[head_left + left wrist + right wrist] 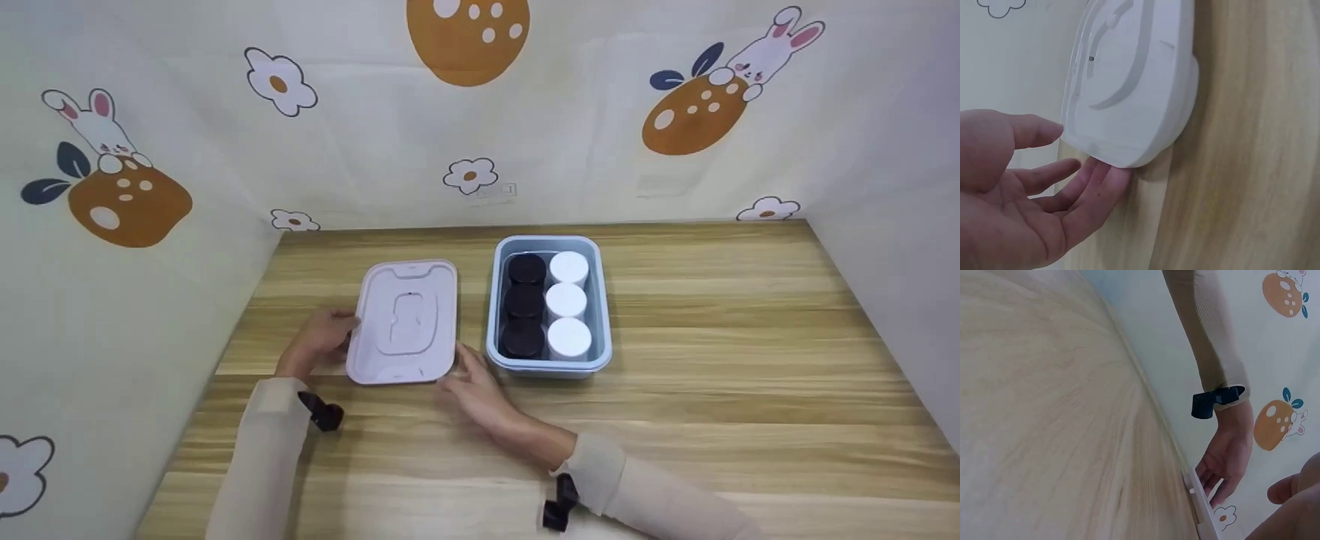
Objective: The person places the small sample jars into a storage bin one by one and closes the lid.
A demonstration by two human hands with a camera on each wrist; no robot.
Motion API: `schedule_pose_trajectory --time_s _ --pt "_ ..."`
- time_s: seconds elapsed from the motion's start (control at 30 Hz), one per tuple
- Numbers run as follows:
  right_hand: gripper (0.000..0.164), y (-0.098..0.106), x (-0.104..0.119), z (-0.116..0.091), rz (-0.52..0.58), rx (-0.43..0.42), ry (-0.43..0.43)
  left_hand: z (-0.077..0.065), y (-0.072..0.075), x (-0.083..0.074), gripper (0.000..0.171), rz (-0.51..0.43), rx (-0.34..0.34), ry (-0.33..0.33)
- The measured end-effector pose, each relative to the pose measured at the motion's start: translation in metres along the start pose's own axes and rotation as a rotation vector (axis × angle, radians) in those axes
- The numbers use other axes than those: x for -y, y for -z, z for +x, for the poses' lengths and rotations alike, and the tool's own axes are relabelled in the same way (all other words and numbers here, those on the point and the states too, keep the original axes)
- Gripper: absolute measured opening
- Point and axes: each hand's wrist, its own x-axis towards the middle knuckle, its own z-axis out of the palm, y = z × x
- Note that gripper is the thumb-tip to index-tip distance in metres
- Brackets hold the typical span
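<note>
A pale pinkish-white plastic lid (409, 322) lies on the wooden table, left of a light blue box (606, 330). At the lid's left edge is my left hand (322, 341). The left wrist view shows that hand (1044, 197) with spread, gently bent fingers; some fingertips reach under the rim of the lid (1129, 112), and the thumb is beside the edge. My right hand (484, 397) is at the lid's lower right corner with its fingers extended. In the right wrist view, only part of this hand (1297, 506) shows, its fingertips mostly out of frame.
Three black-topped round containers (525, 304) and three white-topped ones (568, 301) stand in two rows inside the blue box. A patterned cloth wall (375, 150) borders the table (720, 337) at the back and sides. Dark camera mounts (559, 504) sit on both wrists.
</note>
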Motion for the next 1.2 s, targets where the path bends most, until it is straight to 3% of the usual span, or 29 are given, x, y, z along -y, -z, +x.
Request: schedule_pose_trajectory --time_s 0.17,0.27,0.57,0.77,0.9,1.2 --pt "0.076 0.001 -0.002 0.006 0.137 0.017 -0.064 0.006 -0.003 -0.002 0.050 0.012 0.028 0.042" --pt "0.080 0.001 -0.001 0.008 0.159 0.022 -0.083 0.004 -0.001 -0.005 0.052 0.013 0.045 0.063" --pt "0.085 0.002 0.003 0.001 -0.120 -0.012 -0.009 -0.013 0.004 -0.020 0.058 -0.045 0.075 -0.008" --pt "0.083 0.005 0.012 -0.001 -0.147 0.029 0.028 -0.036 0.007 -0.035 0.059 -0.130 0.041 -0.037" --pt "0.076 0.007 0.023 0.002 -0.061 0.084 0.027 -0.050 0.004 -0.045 0.057 -0.199 0.008 -0.077" --pt "0.079 0.013 0.052 0.013 0.290 0.312 0.029 -0.078 -0.012 -0.068 0.055 -0.306 -0.015 -0.109"
